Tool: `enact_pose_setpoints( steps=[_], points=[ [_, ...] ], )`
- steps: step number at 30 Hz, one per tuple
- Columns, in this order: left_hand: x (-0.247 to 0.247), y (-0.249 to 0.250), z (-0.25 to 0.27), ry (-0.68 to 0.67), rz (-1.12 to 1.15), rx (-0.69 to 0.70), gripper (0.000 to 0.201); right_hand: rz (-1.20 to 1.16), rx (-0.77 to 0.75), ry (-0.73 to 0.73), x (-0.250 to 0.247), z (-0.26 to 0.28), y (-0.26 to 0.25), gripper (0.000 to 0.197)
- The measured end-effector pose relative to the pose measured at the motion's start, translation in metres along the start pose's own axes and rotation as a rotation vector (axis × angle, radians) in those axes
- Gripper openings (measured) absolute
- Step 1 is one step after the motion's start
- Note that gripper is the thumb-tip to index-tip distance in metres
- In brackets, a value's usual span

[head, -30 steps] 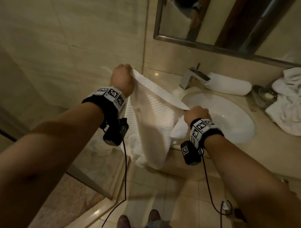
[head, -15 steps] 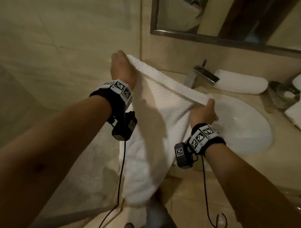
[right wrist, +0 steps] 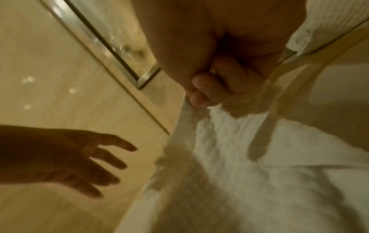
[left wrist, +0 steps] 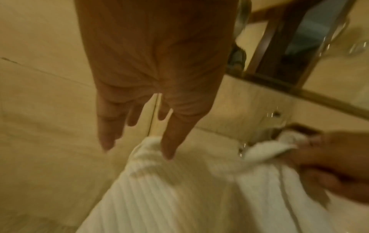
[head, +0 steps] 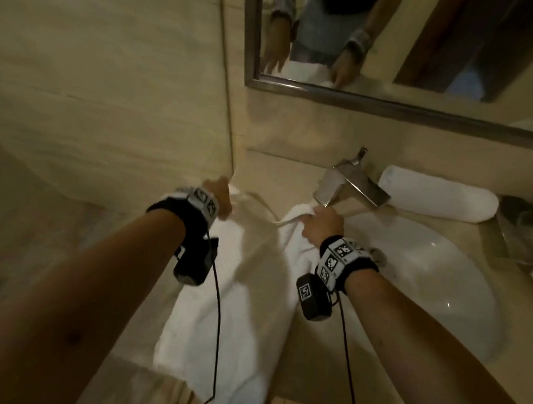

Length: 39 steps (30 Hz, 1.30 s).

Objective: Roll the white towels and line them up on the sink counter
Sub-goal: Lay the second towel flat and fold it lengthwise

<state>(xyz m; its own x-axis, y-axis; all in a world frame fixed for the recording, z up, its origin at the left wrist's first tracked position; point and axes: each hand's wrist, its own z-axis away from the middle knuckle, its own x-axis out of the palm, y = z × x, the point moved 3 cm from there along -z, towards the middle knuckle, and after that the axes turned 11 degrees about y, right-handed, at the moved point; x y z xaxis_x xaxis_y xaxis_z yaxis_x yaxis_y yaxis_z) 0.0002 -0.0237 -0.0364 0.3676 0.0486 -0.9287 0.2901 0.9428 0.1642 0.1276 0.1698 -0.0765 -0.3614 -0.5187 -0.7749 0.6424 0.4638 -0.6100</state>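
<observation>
White ribbed towel (head: 225, 315), soft and rumpled, spread over polished beige stone worktop (head: 278, 178) left of the oval basin (head: 431, 286), front end draping off the edge, left hand (left wrist: 151, 88) released with straight fingers, right hand (right wrist: 225, 82) clenched on far hem, tight cylindrical rolled towel (head: 437, 198) behind angular chrome faucet (head: 347, 186).

Beige stone sink counter (head: 290, 178), set into a wall corner. A white towel (head: 225, 306) is spread over its left end, draped past the front edge. A rolled white towel (head: 437, 198) is laid behind the basin (head: 422, 283), just beside the faucet (head: 350, 186).
</observation>
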Motion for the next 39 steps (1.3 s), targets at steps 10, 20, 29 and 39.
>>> enact_pose_setpoints(
  steps=[10, 20, 29, 39],
  points=[
    [0.076, -0.003, -0.050, -0.019, 0.091, 0.009, 0.058, 0.150, 0.042, -0.216, 0.043, -0.038, 0.040, 0.040],
    [0.053, 0.003, -0.074, 0.093, -0.113, 0.086, 0.029, 0.382, 0.004, -0.378, 0.034, -0.039, 0.017, 0.031],
    [-0.005, 0.042, -0.144, 0.227, 0.169, 0.029, 0.034, 0.021, 0.221, 0.017, 0.024, -0.096, -0.056, 0.048],
    [0.019, 0.052, -0.198, 0.427, 0.358, -0.070, 0.028, -0.311, 0.327, 0.198, 0.072, -0.149, -0.037, 0.056]
  ],
)
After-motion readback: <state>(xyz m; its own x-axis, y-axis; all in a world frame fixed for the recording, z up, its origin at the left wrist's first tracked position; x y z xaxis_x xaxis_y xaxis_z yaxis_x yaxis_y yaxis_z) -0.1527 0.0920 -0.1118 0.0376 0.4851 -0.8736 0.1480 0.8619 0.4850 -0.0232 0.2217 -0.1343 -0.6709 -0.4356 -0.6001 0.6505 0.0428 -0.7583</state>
